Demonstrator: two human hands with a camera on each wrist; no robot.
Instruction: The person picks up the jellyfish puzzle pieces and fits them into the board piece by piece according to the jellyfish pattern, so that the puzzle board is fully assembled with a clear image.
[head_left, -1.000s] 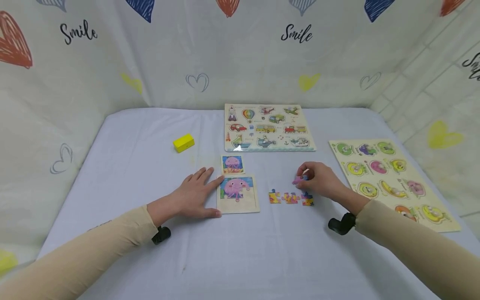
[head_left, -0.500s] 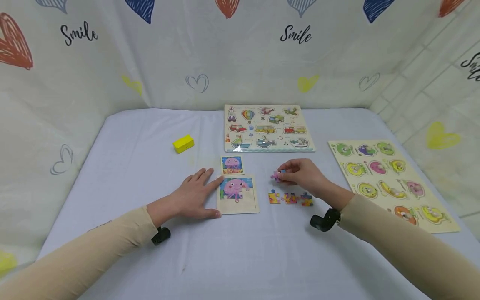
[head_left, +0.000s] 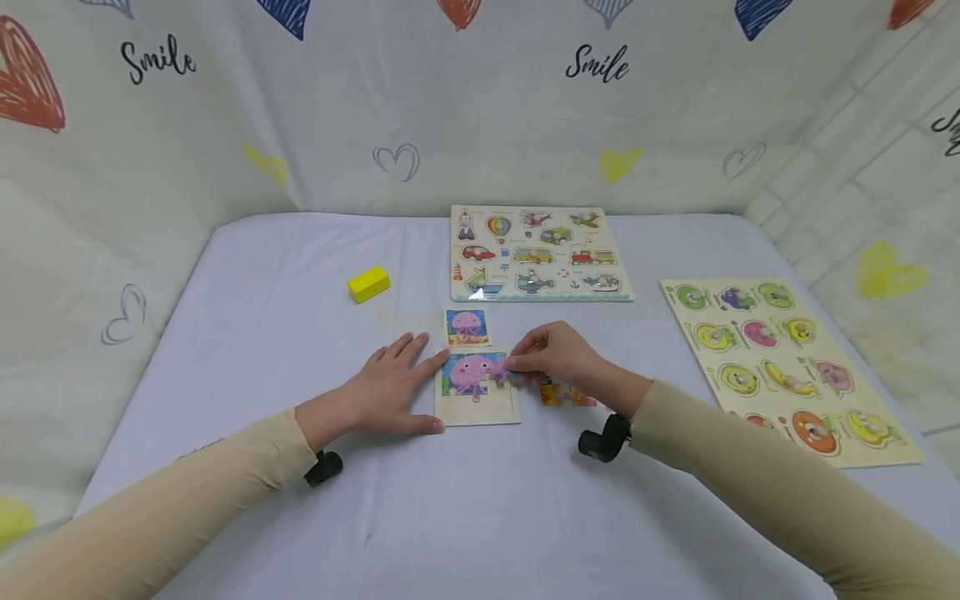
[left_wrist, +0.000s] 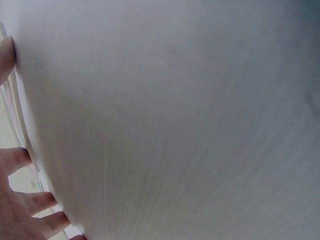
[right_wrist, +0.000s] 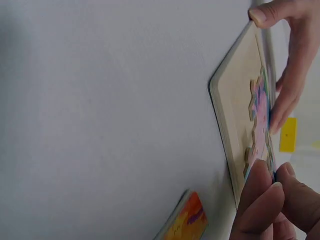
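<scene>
Pinching a pink puzzle piece (head_left: 498, 372) in the narrow grip of the right hand (head_left: 564, 358), now brought leftward over the right side of the part-filled tray (head_left: 480, 412), apparently for fitting, while touching the tray's left edge with the spread, empty left hand (head_left: 387, 388).

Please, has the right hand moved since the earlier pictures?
Yes: in the head view, the right hand has moved left, toward the puzzle tray, and now reaches its right side.

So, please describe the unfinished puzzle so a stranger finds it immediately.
Find the vehicle board near the far edge of the white table. In front lies a small octopus picture, then the puzzle. Unlike that picture, it is larger, its near side bare wood.
</scene>
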